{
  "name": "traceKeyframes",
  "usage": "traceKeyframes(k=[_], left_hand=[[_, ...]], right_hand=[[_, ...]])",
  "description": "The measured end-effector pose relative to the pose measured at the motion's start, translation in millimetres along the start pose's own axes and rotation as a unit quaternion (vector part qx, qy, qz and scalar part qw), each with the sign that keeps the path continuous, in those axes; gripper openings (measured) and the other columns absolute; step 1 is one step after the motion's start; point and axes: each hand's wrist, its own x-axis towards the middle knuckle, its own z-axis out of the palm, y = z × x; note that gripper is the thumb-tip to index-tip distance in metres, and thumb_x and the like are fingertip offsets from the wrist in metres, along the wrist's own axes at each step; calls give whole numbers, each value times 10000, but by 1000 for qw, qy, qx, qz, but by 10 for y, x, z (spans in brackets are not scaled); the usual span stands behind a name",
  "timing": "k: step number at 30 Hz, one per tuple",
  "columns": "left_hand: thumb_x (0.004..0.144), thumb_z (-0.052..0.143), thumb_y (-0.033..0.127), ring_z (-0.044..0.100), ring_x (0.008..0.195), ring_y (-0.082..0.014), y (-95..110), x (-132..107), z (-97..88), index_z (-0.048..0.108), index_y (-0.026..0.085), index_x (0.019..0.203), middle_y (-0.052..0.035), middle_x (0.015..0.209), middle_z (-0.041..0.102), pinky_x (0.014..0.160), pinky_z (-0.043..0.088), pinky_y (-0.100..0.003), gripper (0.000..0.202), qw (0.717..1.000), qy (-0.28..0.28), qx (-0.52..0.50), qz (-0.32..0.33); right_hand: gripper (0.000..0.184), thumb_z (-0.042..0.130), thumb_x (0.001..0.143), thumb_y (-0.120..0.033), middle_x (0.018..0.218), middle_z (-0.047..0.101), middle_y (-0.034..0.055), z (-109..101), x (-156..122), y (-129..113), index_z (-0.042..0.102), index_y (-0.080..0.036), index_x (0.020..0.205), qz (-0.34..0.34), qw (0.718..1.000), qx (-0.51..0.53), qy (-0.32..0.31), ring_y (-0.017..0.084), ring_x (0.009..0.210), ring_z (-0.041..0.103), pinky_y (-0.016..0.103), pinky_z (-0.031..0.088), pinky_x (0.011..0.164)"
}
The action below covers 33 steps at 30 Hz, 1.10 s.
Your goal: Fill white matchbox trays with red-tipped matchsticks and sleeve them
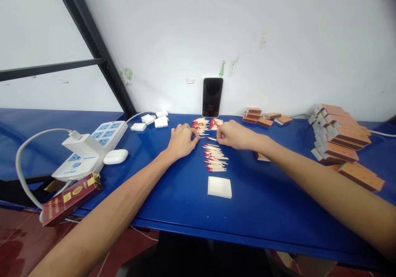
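Red-tipped matches [215,157] lie in a loose row on the blue table [262,203], with a further heap of matches [206,124] behind them. My left hand [182,140] rests knuckles up at the left edge of the matches, fingers curled and pinched. My right hand [233,135] sits opposite, its fingertips pinched on a single match [212,138]. A white inner matchbox tray [219,186] lies in front of the row, nearer to me.
A black phone [212,97] leans on the wall. Several white trays [154,121] lie at the back left, beside a power strip [93,147], white earbud case [115,156] and red carton [70,198]. Brown matchbox sleeves [338,139] are stacked right, with more sleeves [262,117] by the wall.
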Motion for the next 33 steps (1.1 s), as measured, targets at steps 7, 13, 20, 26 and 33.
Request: traceKeyframes(k=[7, 13, 20, 26, 33], left_hand=[[915, 569, 443, 504, 956, -270, 32, -18, 5, 706, 237, 941, -66, 964, 598, 845, 364, -420, 249, 999, 30, -24, 24], [919, 571, 450, 489, 945, -257, 37, -14, 11, 726, 253, 951, -57, 956, 587, 847, 350, -414, 253, 998, 28, -32, 50], [977, 456, 440, 473, 971, -255, 41, -35, 1, 743, 289, 1042, -67, 1029, 591, 823, 339, -401, 330, 993, -3, -41, 110], [977, 438, 426, 469, 974, -258, 73, -39, -7, 727, 308, 1095, -71, 1041, 593, 827, 338, -409, 335, 992, -14, -40, 118], [935, 420, 287, 466, 984, -265, 83, -37, -12, 712, 284, 1137, -70, 1020, 582, 850, 345, -436, 356, 992, -34, -36, 119]], right_hand=[[119, 599, 748, -125, 642, 659, 10, -27, -14, -3, 648, -173, 650, -9, 999, 40, 5, 136, 602, 572, 241, 358, 578], [109, 601, 777, -180, 646, 651, 8, -11, -4, 58, 685, -168, 709, -15, 999, 41, 13, 134, 603, 557, 241, 360, 590], [129, 574, 790, -171, 659, 655, 9, 2, -5, 95, 687, -159, 728, -33, 997, 67, 3, 128, 597, 553, 241, 362, 589], [180, 531, 856, -185, 733, 683, 41, 73, 69, 186, 675, -160, 751, -38, 996, 41, 63, 145, 648, 564, 254, 348, 617], [203, 514, 909, -240, 864, 703, 67, 104, 69, 228, 702, -163, 907, -63, 994, 50, 75, 169, 746, 588, 268, 374, 679]])
